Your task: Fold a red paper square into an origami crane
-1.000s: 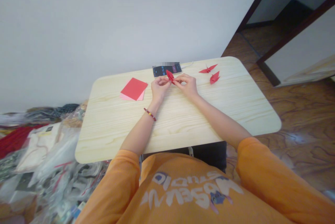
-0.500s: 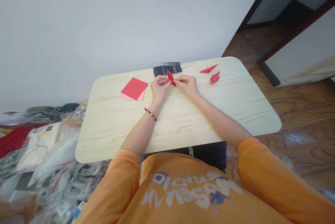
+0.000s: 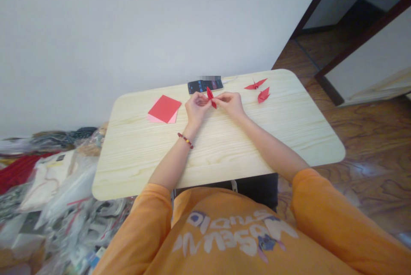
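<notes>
Between my left hand point(image 3: 197, 108) and my right hand point(image 3: 230, 104) stands a small folded piece of red origami paper point(image 3: 210, 97), pinched by the fingertips of both hands above the light wood table point(image 3: 218, 159). Two finished-looking red paper cranes lie to the right, one flat and spread point(image 3: 255, 84), the other smaller and crumpled-looking point(image 3: 263, 94). Left of my hands lies a stack of square red paper point(image 3: 165, 109) on pink sheets. A beaded bracelet point(image 3: 185, 140) circles my left wrist.
A black smartphone point(image 3: 204, 86) with a cable lies at the table's far edge, partly blurred. Plastic bags and fabric point(image 3: 64, 185) are heaped on the floor at the left. A white wall stands behind the table, and a doorway point(image 3: 340, 22) opens at the right.
The red folded paper has turned more upright and shifted slightly right, and both hands have moved slightly closer to me on the table.
</notes>
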Tool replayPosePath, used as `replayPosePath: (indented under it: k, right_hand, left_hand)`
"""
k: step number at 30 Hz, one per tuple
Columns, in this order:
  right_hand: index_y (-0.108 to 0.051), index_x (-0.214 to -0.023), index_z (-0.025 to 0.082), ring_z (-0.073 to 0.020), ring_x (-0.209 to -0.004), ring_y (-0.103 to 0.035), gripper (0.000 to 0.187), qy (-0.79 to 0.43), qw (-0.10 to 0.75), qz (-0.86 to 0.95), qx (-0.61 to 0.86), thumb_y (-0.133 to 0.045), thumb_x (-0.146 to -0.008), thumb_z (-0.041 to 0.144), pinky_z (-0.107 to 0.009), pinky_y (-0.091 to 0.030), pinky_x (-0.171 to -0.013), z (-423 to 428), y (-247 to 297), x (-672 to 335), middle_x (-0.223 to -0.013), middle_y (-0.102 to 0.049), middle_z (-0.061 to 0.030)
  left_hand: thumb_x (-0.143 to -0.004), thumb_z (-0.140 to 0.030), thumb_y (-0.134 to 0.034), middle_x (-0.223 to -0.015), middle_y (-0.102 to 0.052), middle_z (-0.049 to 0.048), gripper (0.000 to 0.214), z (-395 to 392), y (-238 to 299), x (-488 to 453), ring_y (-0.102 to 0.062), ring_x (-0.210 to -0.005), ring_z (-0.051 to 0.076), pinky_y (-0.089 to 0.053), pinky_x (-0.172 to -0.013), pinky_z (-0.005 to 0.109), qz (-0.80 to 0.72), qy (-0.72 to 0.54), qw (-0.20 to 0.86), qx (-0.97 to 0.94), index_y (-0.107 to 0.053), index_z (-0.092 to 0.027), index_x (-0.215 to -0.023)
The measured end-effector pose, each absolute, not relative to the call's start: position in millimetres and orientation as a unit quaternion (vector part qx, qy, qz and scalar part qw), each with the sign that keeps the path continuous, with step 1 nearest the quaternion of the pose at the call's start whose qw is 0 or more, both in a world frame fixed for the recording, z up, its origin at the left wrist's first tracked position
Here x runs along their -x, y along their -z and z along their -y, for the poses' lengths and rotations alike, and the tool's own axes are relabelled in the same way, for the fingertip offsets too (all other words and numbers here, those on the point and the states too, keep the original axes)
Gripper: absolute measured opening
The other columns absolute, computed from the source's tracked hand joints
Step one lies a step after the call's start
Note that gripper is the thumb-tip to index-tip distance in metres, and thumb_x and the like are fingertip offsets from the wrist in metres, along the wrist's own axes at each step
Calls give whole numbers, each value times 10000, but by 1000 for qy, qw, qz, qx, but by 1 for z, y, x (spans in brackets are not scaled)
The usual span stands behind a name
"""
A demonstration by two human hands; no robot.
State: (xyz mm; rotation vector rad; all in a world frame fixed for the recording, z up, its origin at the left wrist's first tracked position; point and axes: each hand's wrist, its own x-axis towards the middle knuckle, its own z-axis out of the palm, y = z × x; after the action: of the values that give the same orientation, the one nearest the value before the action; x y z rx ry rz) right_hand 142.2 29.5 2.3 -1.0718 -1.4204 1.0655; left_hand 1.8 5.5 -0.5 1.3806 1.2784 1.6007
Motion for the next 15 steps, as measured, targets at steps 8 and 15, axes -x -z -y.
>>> replayPosePath:
  k: [8, 15]
  right_hand:
    - [-704, -653, 153, -176, -631, -654, 164, -439, 514, 582, 452, -742, -643, 312, -301, -522, -644, -30, 0, -142, -667, -703, -46]
    - [-679, -677, 164, -154, -616, -630, 149, -429, 514, 588, 454, -717, -636, 302, -287, -515, -625, -32, 3, -141, -669, -689, -22]
  left_hand:
    - [-655, -250, -753, -653, -634, -23, 245, -5, 1, -4, -626, -605, 104, -500, -588, 207, -486, -605, 328, -539, -520, -190, -702]
    - [-640, -240, -770, -667, -628, -31, 258, -6, 2, -6, -630, -623, 100, -513, -606, 206, -481, -615, 325, -533, -526, -190, -707]
